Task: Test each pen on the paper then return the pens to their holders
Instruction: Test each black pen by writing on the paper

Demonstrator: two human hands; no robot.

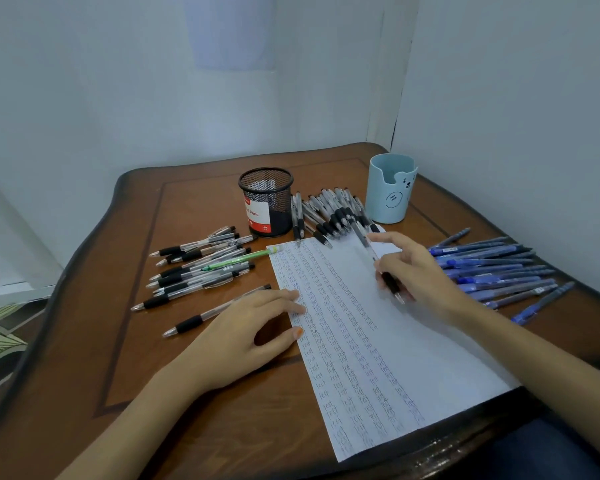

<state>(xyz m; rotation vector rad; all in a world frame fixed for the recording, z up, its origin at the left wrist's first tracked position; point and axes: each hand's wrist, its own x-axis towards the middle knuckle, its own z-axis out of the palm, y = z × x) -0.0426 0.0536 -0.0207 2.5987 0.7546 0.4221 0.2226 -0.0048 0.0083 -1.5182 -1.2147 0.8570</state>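
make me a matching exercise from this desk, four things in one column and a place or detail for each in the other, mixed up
Column one
1. green pen
2. black mesh cup
3. pale blue cup
4. right hand

Column two
A. grips a pen over the paper
B. has a bear face on its side
C. lies among the black-grip pens left of the paper
D. shows a red and white label

Pairs: 1-C, 2-D, 3-B, 4-A
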